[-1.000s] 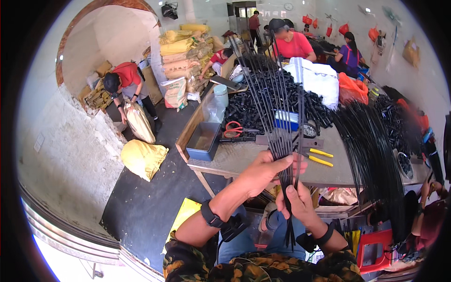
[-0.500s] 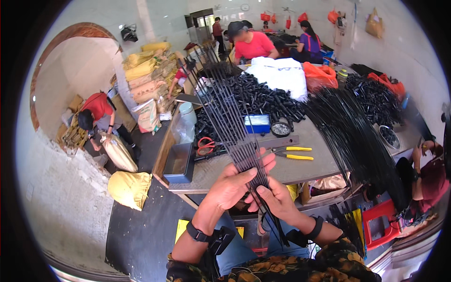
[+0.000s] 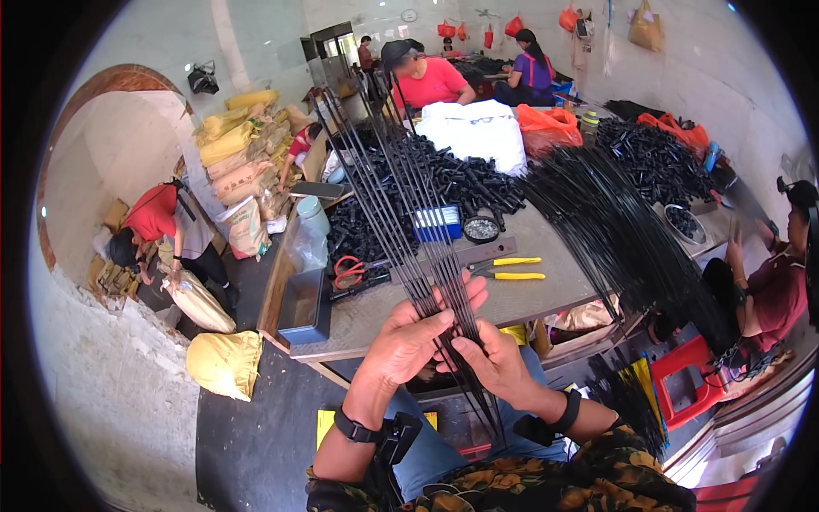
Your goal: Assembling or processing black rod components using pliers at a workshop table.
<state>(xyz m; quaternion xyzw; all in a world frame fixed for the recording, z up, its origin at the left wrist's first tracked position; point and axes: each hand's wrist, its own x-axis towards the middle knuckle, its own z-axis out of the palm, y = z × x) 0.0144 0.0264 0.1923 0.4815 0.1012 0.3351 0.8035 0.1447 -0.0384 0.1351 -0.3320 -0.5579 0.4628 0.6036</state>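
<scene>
Both hands hold a fanned bundle of long thin black rods (image 3: 389, 224) that slants up and away over the table. My left hand (image 3: 404, 343) is closed around the left part, its thumb pressing across the rods. Against the right part, lower down, my right hand (image 3: 498, 365) pinches with its thumb on top. Toward the tips a gap divides the rods into two groups, while their lower ends come together above my lap. Just beyond my hands lie yellow-handled pliers (image 3: 515, 270), a flat metal bar (image 3: 488, 252) and red-handled scissors (image 3: 348, 271).
The table (image 3: 392, 324) bears a heap of short black tubes (image 3: 469, 179), a blue box (image 3: 438, 224), a grey bin (image 3: 305, 307) and a large pile of black rods (image 3: 614, 230). A red stool (image 3: 688, 381) stands right. Co-workers are across the table, far left and right.
The rods in my hands have spread into two groups with a gap between them. My view has shifted slightly right, and the co-worker at far right shows more.
</scene>
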